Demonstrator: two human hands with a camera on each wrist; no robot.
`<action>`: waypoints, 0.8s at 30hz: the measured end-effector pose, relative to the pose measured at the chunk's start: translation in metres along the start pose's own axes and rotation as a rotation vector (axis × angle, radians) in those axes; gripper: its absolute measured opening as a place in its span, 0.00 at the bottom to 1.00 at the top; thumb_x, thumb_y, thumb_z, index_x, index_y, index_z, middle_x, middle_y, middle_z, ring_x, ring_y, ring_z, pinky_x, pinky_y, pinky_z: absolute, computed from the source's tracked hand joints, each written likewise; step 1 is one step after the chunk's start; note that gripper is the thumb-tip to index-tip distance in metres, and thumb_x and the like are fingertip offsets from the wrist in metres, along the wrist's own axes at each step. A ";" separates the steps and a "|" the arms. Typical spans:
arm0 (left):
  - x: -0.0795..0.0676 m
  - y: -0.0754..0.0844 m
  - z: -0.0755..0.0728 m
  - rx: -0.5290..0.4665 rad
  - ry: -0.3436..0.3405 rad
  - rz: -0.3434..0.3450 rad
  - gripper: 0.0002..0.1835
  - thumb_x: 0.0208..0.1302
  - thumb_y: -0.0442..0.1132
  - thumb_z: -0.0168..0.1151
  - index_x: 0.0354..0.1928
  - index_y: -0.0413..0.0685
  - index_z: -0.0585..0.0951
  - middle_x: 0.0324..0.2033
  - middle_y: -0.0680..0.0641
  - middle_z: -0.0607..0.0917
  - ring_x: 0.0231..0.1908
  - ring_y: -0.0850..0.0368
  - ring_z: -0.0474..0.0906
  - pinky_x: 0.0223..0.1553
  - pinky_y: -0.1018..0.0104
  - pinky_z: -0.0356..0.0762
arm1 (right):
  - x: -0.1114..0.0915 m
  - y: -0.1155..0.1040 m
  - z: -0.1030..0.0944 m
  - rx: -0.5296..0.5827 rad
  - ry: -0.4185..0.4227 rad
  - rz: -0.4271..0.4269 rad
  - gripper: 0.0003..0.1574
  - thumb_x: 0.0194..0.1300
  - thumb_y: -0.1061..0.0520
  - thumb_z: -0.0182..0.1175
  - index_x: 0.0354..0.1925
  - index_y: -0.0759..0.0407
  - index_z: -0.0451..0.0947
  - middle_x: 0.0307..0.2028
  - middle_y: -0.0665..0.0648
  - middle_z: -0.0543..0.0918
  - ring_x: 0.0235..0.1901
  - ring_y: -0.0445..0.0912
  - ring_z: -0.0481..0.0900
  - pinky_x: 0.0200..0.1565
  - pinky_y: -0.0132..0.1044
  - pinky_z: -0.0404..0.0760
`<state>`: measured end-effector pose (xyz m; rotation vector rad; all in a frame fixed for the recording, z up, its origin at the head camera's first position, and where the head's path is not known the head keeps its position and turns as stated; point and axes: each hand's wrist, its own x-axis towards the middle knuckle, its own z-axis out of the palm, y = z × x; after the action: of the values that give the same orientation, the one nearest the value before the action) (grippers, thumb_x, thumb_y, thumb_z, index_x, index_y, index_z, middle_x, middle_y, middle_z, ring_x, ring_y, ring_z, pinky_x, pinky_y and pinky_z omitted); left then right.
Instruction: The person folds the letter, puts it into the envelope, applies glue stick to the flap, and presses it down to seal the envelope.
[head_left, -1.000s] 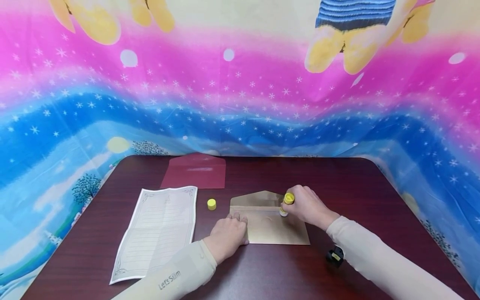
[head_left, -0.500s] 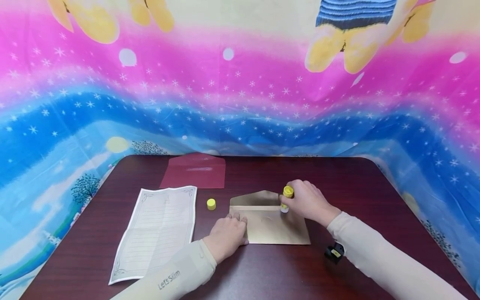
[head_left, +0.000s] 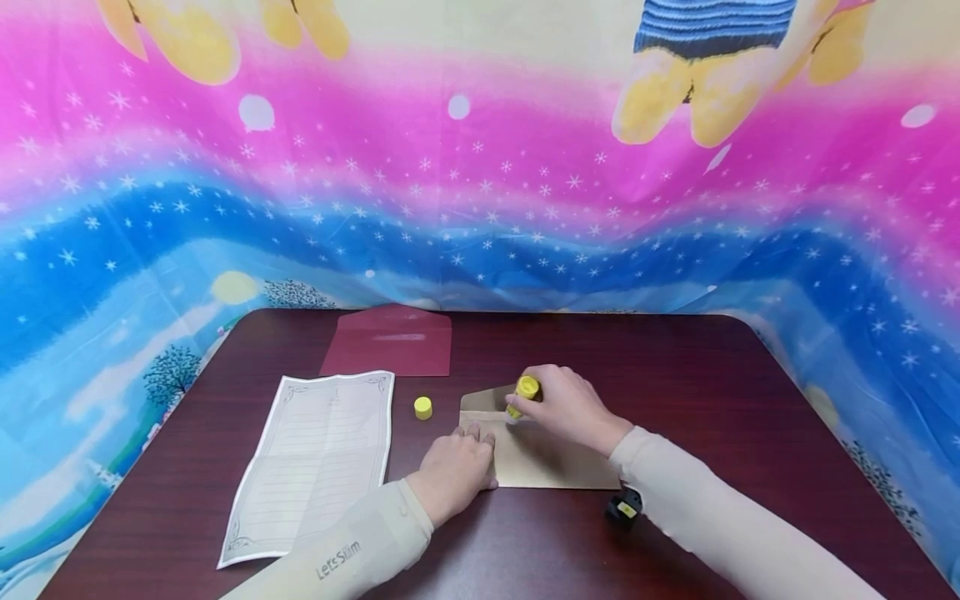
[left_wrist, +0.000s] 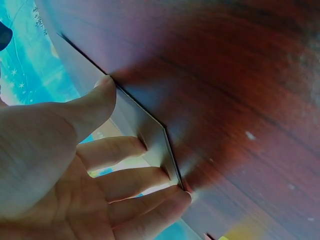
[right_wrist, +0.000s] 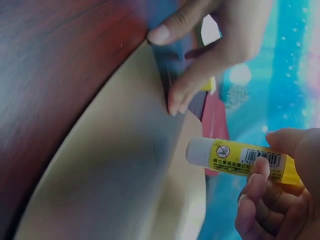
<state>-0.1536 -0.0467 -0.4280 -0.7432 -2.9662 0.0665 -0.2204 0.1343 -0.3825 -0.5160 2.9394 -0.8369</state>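
status: on my feed I'd call it mid-gluing, yellow cap (head_left: 423, 408) off, flap (head_left: 482, 401) not folded over yet | left hand (head_left: 453, 467) loosely spread, just resting on left edge of gold envelope (head_left: 555, 467) | right hand (head_left: 573, 408) curled round glue stick (head_left: 527, 388) above it, contact unclear tbh | envelope's well in from far edge of table (head_left: 675, 358)

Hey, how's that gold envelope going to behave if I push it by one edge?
The gold envelope would probably slide, since it lies flat on the glossy table. It looks light and bendable, given its thin edge in the left wrist view. The open flap may fold at the visible crease.
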 end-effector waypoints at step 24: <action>-0.001 -0.001 0.003 0.035 0.040 0.002 0.29 0.52 0.59 0.75 0.51 0.49 0.84 0.43 0.45 0.86 0.35 0.52 0.84 0.24 0.61 0.80 | 0.013 -0.012 0.022 -0.103 -0.032 -0.008 0.10 0.55 0.52 0.71 0.30 0.55 0.81 0.19 0.48 0.76 0.21 0.43 0.72 0.23 0.34 0.71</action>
<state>-0.1539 -0.0479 -0.4312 -0.7344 -2.9187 0.1026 -0.2264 0.1087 -0.3947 -0.5415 2.9644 -0.6745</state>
